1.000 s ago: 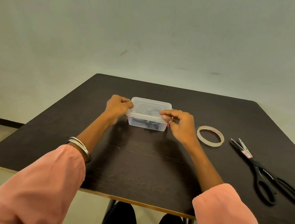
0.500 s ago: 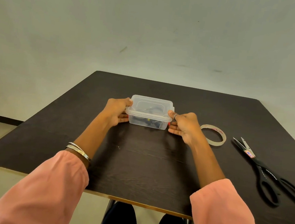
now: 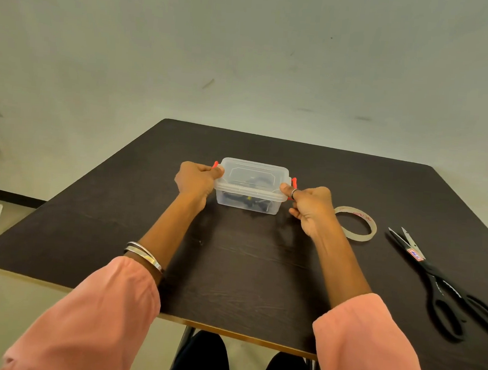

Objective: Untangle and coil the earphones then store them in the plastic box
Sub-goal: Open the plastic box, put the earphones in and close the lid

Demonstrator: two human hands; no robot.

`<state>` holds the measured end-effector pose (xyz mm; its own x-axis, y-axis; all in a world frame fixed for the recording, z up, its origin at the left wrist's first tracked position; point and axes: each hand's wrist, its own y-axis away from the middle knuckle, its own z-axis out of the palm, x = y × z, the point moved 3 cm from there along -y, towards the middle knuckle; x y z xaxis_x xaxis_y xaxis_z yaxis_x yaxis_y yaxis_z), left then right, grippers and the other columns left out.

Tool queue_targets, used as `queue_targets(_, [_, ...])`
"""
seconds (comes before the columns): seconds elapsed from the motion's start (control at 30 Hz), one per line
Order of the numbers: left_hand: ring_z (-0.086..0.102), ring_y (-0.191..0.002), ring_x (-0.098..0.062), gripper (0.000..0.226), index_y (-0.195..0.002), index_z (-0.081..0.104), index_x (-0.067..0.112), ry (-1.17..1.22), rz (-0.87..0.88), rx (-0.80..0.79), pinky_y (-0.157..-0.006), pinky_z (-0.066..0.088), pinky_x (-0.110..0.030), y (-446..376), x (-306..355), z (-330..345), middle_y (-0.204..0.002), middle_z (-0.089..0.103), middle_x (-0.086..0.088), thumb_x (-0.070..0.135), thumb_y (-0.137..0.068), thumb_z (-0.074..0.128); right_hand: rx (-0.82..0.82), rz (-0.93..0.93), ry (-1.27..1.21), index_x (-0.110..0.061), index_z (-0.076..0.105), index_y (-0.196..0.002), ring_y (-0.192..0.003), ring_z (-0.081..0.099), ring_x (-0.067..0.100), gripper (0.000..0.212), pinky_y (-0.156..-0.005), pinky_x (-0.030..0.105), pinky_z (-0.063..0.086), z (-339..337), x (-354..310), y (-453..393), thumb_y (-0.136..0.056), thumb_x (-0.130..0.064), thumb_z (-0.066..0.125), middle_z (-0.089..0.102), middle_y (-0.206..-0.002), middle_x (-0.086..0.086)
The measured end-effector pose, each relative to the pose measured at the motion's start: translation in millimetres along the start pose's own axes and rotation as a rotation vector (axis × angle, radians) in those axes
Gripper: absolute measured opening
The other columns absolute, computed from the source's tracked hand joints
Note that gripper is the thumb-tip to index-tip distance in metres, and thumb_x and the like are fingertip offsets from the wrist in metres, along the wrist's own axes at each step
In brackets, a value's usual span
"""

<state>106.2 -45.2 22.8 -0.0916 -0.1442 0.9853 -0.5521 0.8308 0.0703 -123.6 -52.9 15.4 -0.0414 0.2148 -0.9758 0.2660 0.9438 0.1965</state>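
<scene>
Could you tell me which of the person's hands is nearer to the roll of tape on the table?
Right. The right hand grips the box end beside the tape roll; the left hand grips the far end.

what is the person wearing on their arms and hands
Both arms wear loose salmon-pink sleeves, pushed up so the forearms are bare. The left wrist carries two thin silver bangles just ahead of the cuff. The right hand has a narrow silver ring on one finger. The left hand shows no rings.

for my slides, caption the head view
Both hands grip the latches of the lidded plastic box holding earphones.
</scene>
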Motion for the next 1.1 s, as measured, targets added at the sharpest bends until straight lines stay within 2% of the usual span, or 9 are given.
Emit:
queue_targets(0.07, [0.056,-0.063,-0.01,0.014,-0.077,0.068,0.014,-0.062,0.083,0.048,-0.059,0.048,-0.018,6,2,3,-0.075,0.061,0.0,0.022,-0.088,0.069,0.03,-0.061,0.063,0.005,0.067,-0.081,-0.071,0.054,0.024,0.029,-0.071,0.044,0.057,3,-2,5,-0.079,-0.022,0.077,0.063,-0.081,0.018])
queue_targets(0.17, [0.055,-0.06,-0.011,0.021,-0.076,0.071,0.011,-0.162,0.179,0.077,-0.06,0.046,-0.019,11,3,4,-0.071,0.061,-0.002,0.025,-0.091,0.065,0.089,-0.18,0.207,0.006,0.069,-0.083,-0.067,0.053,0.022,0.027,-0.072,0.05,0.056,8,-4,11,-0.086,-0.021,0.07,0.067,-0.087,0.022])
queue_targets(0.27, [0.058,-0.061,-0.018,0.032,-0.061,0.061,0.018,-0.327,0.281,0.086,-0.06,0.05,-0.028,12,4,4,-0.068,0.062,-0.007,0.025,-0.093,0.062,0.09,-0.264,0.343,0.002,0.069,-0.085,-0.063,0.054,0.018,0.025,-0.06,0.038,0.053,12,-8,9,-0.09,-0.021,0.064,0.064,-0.081,0.012])
queue_targets(0.37, [0.057,-0.057,-0.02,0.03,-0.073,0.07,0.004,-0.421,0.383,0.082,-0.06,0.052,-0.031,14,8,4,-0.073,0.067,-0.015,0.025,-0.093,0.061,0.091,-0.331,0.52,0.0,0.068,-0.094,-0.074,0.061,0.023,0.023,-0.053,0.026,0.043,17,-12,5,-0.092,-0.022,0.061,0.067,-0.09,0.012])
queue_targets(0.53, [0.061,-0.064,-0.023,0.03,-0.088,0.073,0.002,-0.427,0.399,0.068,-0.063,0.052,-0.031,17,6,1,-0.081,0.069,-0.015,0.028,-0.094,0.06,0.107,-0.357,0.608,-0.002,0.068,-0.101,-0.081,0.066,0.026,0.026,-0.061,0.028,0.049,17,-13,6,-0.093,-0.026,0.06,0.068,-0.095,0.013])
queue_targets(0.67, [0.063,-0.08,-0.022,0.031,-0.112,0.069,0.004,-0.323,0.276,-0.004,-0.074,0.054,-0.033,19,6,4,-0.102,0.07,-0.012,0.027,-0.095,0.057,0.144,-0.361,0.502,-0.003,0.069,-0.093,-0.074,0.068,0.025,0.026,-0.07,0.036,0.06,13,-13,14,-0.089,-0.028,0.065,0.069,-0.09,0.012])
queue_targets(0.77, [0.064,-0.09,-0.027,0.03,-0.103,0.069,0.005,-0.144,0.075,-0.112,-0.076,0.06,-0.041,17,6,6,-0.106,0.068,-0.013,0.031,-0.097,0.055,0.097,-0.312,0.277,-0.005,0.066,-0.078,-0.072,0.069,0.028,0.019,-0.067,0.037,0.06,4,-16,22,-0.083,-0.022,0.073,0.069,-0.087,0.013])
queue_targets(0.83, [0.062,-0.093,-0.025,0.033,-0.102,0.068,0.005,-0.025,0.006,-0.177,-0.07,0.059,-0.034,20,11,10,-0.107,0.067,-0.013,0.033,-0.098,0.05,0.095,-0.299,0.187,-0.006,0.066,-0.078,-0.08,0.069,0.032,0.016,-0.071,0.042,0.06,-5,-21,24,-0.082,-0.018,0.075,0.069,-0.09,0.016])
queue_targets(1.1, [0.062,-0.086,-0.023,0.041,-0.083,0.062,0.014,0.313,-0.042,-0.442,-0.085,0.055,-0.037,65,62,68,-0.089,0.063,-0.008,0.042,-0.101,0.039,0.183,-0.269,-0.06,-0.007,0.066,-0.094,-0.071,0.064,0.022,0.011,-0.065,0.034,0.059,-82,-53,5,-0.084,-0.004,0.07,0.068,-0.089,0.009])
